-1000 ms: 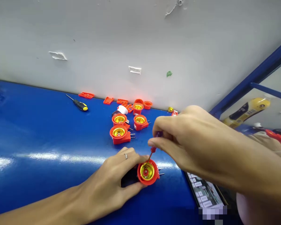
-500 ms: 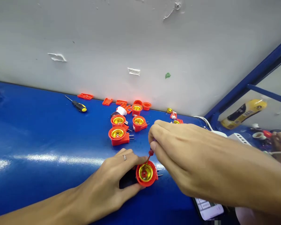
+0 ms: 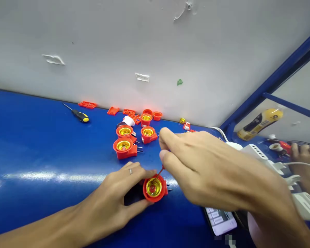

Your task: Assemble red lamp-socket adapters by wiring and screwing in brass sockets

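My left hand [image 3: 116, 198] wraps around an orange lamp socket [image 3: 154, 188] with a brass threaded insert, holding it on the blue table [image 3: 41, 155]. Its metal prongs stick out to the right. My right hand [image 3: 198, 165] pinches a small red-handled screwdriver [image 3: 159, 170] whose tip reaches down into the middle of the socket. Most of the handle is hidden in my fingers.
Three finished orange sockets [image 3: 124, 146] and loose orange parts [image 3: 130, 113] lie near the white wall. A black-and-yellow screwdriver [image 3: 77, 115] rests at back left. A phone [image 3: 219, 220], a white power strip [image 3: 258, 155] and another person's hand [image 3: 303, 151] are at right.
The view has shifted, so everything sits a little further left. My right hand has turned slightly on the screwdriver. The socket stays gripped in my left hand.
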`<state>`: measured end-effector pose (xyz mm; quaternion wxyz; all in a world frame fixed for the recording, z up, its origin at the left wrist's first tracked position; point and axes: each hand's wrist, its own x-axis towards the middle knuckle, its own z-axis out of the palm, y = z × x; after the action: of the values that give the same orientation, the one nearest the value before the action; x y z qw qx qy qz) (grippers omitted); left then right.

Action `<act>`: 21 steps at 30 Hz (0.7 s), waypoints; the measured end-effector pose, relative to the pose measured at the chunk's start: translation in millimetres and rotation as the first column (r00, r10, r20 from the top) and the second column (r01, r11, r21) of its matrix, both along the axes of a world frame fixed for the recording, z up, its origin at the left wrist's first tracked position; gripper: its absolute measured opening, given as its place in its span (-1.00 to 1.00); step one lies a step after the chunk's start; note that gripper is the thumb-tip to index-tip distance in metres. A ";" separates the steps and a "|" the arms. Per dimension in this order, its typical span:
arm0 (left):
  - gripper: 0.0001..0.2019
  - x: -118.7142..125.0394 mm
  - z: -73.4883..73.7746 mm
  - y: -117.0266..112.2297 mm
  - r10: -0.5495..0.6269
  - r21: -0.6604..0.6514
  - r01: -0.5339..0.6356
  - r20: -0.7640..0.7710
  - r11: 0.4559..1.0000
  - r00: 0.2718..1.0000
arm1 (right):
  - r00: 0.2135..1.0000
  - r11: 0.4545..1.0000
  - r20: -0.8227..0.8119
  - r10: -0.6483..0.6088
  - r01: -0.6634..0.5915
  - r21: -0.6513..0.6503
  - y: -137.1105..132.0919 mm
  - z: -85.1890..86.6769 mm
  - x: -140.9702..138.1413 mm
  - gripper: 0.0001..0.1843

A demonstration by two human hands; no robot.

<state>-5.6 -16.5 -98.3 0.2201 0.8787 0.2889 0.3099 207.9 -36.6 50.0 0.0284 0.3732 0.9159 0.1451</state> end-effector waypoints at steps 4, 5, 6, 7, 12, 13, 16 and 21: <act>-0.72 0.1 0.6 -1.3 0.010 0.001 -0.010 0.005 1.000 1.000 | 0.967 0.938 -0.144 -0.208 0.156 -0.309 -6.7 5.1 1.8 -0.81; -0.73 -0.1 0.2 -1.6 0.012 -0.005 -0.012 0.003 1.000 1.000 | 0.957 0.931 -0.185 -0.222 0.152 -0.332 -6.8 5.7 3.9 -0.87; -0.73 -0.4 -0.4 -1.8 0.011 -0.013 -0.011 -0.002 1.000 1.000 | 0.954 0.936 -0.215 -0.210 0.133 -0.325 -6.2 6.1 6.1 -0.89; -0.73 -0.7 -1.2 -1.8 0.010 -0.017 -0.010 -0.003 1.000 1.000 | 0.955 0.948 -0.234 -0.184 0.109 -0.300 -5.1 6.4 8.2 -0.90; -0.72 -1.3 -3.1 -0.5 0.016 -0.013 -0.016 -0.009 1.000 1.000 | 0.958 0.972 -0.244 -0.149 0.097 -0.212 3.0 5.6 6.8 -0.67; -0.72 -1.1 -2.7 -0.1 0.015 -0.009 -0.015 -0.010 1.000 1.000 | 0.963 0.982 -0.239 -0.122 0.082 -0.171 4.2 4.7 4.5 -0.59; -0.70 -0.3 -0.6 0.9 0.013 0.002 -0.013 -0.014 1.000 1.000 | 0.985 0.999 -0.173 -0.019 0.013 -0.034 5.4 1.3 -1.6 -0.51; -0.70 1.3 2.7 0.7 0.020 0.034 -0.020 0.000 0.999 1.000 | 0.999 0.997 -0.037 -0.034 0.036 0.063 -2.4 3.0 -3.1 -0.64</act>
<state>-4.3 -15.8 -95.6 0.2023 0.8794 0.2922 0.3168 204.8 -39.0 53.0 0.0027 0.3926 0.9044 0.1673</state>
